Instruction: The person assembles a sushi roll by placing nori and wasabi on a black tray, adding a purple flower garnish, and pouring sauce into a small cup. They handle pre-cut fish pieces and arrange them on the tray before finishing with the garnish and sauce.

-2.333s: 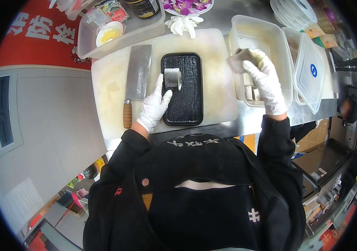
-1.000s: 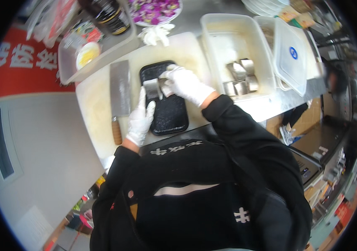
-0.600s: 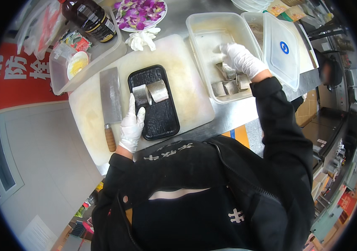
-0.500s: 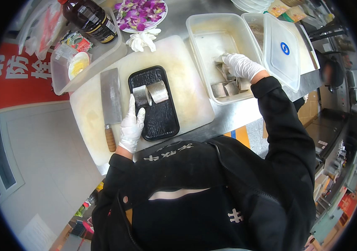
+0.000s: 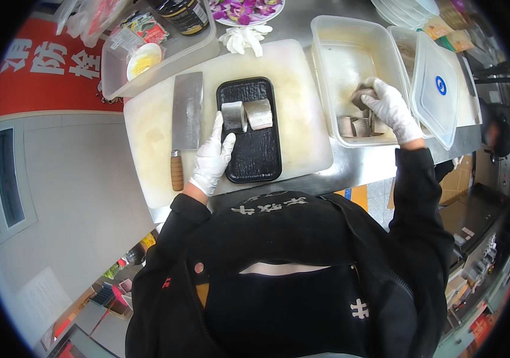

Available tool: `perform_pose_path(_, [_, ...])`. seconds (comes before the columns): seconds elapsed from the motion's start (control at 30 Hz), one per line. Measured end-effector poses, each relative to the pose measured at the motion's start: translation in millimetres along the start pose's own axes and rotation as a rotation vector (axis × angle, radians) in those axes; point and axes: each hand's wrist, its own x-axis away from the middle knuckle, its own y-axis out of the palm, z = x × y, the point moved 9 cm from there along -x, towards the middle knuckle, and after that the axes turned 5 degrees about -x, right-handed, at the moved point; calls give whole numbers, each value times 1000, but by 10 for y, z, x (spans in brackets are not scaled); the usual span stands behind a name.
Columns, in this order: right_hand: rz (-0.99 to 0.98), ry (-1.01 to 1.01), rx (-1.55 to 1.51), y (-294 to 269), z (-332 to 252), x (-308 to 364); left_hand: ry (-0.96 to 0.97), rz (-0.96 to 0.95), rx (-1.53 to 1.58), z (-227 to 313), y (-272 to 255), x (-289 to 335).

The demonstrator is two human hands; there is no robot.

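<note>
A black tray (image 5: 253,158) lies on the white cutting board with two silvery pieces of fish (image 5: 259,114) side by side in its upper half. My left hand (image 5: 212,160), in a white glove, rests at the tray's left rim, fingers stretched and thumb apart, close to the left piece. Over a clear plastic tub (image 5: 338,45) to the right, my gloved right hand (image 5: 393,112) is closed on another piece of fish (image 5: 359,98). Several more fish pieces (image 5: 361,127) lie in the tub's near end, partly covered by that hand.
Left of the tray, a cleaver (image 5: 188,110) with a wooden handle lies on the cutting board (image 5: 302,119). Behind are a bin (image 5: 192,62) holding a bottle, crumpled white gloves (image 5: 245,38) and a plate of purple flowers (image 5: 249,9). A clear lid (image 5: 437,110) leans right of the tub.
My right hand has drawn back toward me a little inside the tub, and a fish piece now shows in its fingers. The whole view has shifted. My left hand stays beside the tray.
</note>
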Motion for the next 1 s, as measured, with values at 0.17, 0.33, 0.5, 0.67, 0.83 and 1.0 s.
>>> perform_pose_path(0.17, [-63, -14, -710, 111, -823, 406, 111, 101, 13, 94, -105, 10])
perform_pose_path(0.33, [-190, -98, -857, 866, -1756, 867, 145, 59, 121, 103, -37, -26])
perform_pose_path(0.5, [-321, 111, -1023, 1575, -1793, 927, 142, -28, 279, 105, -5, -33])
perform_pose_path(0.67, [-72, 123, -313, 1689, -1539, 863, 93, -114, 229, 45, -8, 5])
perform_pose_path(0.83, [-12, 197, -418, 1752, -1511, 945, 142, -178, 473, 33, 33, 10])
perform_pose_path(1.0, [120, 217, -437, 1762, -1456, 1041, 311, -48, 251, 136, -114, -2])
